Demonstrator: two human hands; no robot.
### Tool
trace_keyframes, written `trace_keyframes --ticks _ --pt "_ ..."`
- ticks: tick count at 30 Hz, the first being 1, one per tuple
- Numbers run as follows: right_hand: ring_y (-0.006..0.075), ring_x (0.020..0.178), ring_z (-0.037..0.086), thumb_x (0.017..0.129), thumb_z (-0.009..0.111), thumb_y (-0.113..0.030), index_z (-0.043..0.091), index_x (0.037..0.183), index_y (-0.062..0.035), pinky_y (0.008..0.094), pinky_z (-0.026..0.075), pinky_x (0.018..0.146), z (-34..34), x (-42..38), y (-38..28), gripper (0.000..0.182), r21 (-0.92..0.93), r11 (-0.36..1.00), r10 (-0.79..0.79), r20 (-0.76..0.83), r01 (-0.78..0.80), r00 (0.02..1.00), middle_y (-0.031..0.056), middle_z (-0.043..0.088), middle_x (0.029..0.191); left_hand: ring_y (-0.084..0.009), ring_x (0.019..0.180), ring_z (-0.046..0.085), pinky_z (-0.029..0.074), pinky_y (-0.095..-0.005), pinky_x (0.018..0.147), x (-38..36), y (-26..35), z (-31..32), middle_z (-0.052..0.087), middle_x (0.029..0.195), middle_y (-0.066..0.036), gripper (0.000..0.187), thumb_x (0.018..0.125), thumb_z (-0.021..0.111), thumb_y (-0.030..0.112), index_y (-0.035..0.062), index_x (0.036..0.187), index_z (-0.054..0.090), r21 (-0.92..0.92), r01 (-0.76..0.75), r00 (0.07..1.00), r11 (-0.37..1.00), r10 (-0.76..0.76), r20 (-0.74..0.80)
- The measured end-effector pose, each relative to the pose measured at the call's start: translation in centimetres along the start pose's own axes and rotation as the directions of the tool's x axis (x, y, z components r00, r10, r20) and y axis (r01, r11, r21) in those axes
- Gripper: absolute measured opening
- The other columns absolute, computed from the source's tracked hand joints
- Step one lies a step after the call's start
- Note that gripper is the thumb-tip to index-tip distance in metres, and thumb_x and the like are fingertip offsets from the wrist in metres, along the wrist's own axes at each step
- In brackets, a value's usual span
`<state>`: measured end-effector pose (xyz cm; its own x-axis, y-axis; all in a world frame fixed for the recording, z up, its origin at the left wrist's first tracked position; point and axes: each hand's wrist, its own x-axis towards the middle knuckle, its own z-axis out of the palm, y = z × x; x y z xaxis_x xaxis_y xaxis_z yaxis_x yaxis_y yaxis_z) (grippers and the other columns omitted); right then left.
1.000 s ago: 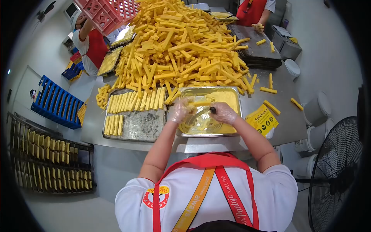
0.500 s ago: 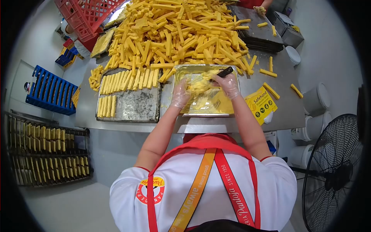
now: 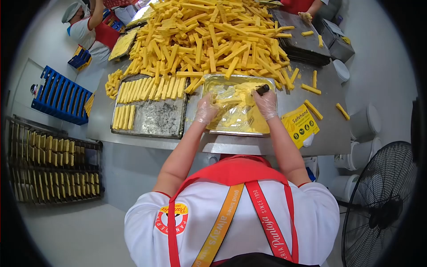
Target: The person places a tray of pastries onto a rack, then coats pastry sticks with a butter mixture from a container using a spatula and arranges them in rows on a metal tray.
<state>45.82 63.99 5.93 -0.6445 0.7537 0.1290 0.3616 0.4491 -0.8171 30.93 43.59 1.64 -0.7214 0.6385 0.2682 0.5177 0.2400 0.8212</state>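
Note:
A metal pan (image 3: 235, 132) holds soft yellow paste (image 3: 238, 118) and stands at the table's front edge. My right hand (image 3: 265, 105), in a clear plastic glove, is closed round a black-handled tool (image 3: 262, 90) over the pan's right part. At the pan's left side is my left hand (image 3: 207, 109), also gloved, its fingers curled at the paste; what they hold, if anything, is too smeared to name. Left of the pan lies a dark tray (image 3: 158, 116) with rows of yellow sticks (image 3: 124, 117). A large heap of yellow sticks (image 3: 209, 40) rises behind the pan.
A yellow packet (image 3: 300, 123) and loose sticks (image 3: 311, 89) lie right of the pan. Stacked dark trays (image 3: 298, 38) stand at back right. Two people (image 3: 92, 33) are partly visible across the table. A fan (image 3: 384, 213) stands at right, a rack (image 3: 55, 162) at left.
Both hands stay at the pan; the black handle has turned and sits slightly lower. The paste has been shifted about in the pan. A person at back left has come further into view.

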Motion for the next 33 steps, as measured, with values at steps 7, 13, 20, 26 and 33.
trace_keyframes --ticks 7,13,20,26,33 --pt "0.018 0.063 0.066 0.078 0.069 -0.016 0.065 0.082 0.0053 0.0315 0.053 0.058 1.0 0.8 -0.9 0.022 0.488 0.855 0.12 0.143 -0.175 0.983 0.0101 0.068 0.074 -0.0371 0.085 0.065 0.052 -0.0421 0.073 -1.2 5.6 -3.3 0.066 0.095 -0.019 0.036 0.084 0.068 0.015 0.0029 0.116 0.056 0.312 -0.355 0.923 0.881 0.279 0.265" --pt "0.0187 0.064 0.066 0.077 0.069 -0.019 0.065 0.076 0.0039 0.0348 0.051 0.059 -0.5 0.4 -3.2 0.023 0.486 0.864 0.072 0.134 -0.129 0.988 0.0083 0.066 0.066 -0.0375 0.086 0.065 0.051 -0.0428 0.073 -1.1 3.2 -2.2 0.066 0.091 -0.021 0.038 0.083 0.069 0.02 0.0078 0.118 0.059 0.194 -0.491 0.871 0.849 0.487 0.068" --pt "0.0189 0.065 0.066 0.076 0.072 -0.023 0.065 0.08 0.0017 0.0337 0.05 0.059 1.1 1.8 0.4 0.026 0.11 0.993 0.032 0.089 -0.041 0.996 0.0088 0.067 0.073 -0.0311 0.084 0.068 0.053 -0.037 0.076 -3.1 5.0 -4.4 0.07 0.092 -0.015 0.025 0.076 0.072 0.019 0.0057 0.096 0.071 0.153 -0.014 0.999 0.988 0.007 0.048" --pt "0.0179 0.071 0.066 0.077 0.074 -0.02 0.064 0.096 0.0036 0.0339 0.052 0.065 0.8 0.5 1.5 0.032 0.176 0.983 -0.031 -0.087 0.046 0.996 0.0113 0.069 0.081 -0.0301 0.073 0.066 0.052 -0.04 0.065 -7.9 2.2 -17.1 0.069 0.081 -0.01 0.019 0.073 0.076 0.022 0.0092 0.086 0.07 0.248 0.236 0.819 0.939 -0.055 -0.571" --pt "0.0219 0.071 0.067 0.081 0.072 -0.017 0.063 0.101 0.0047 0.0335 0.052 0.065 1.4 0.8 1.3 0.031 0.105 0.993 0.053 0.012 -0.054 0.999 0.0134 0.07 0.088 -0.0364 0.075 0.063 0.05 -0.0459 0.07 -12.2 -12.8 -26.5 0.065 0.078 -0.016 0.013 0.075 0.07 0.016 0.0074 0.085 0.067 0.557 0.513 0.659 0.653 0.116 -0.743"
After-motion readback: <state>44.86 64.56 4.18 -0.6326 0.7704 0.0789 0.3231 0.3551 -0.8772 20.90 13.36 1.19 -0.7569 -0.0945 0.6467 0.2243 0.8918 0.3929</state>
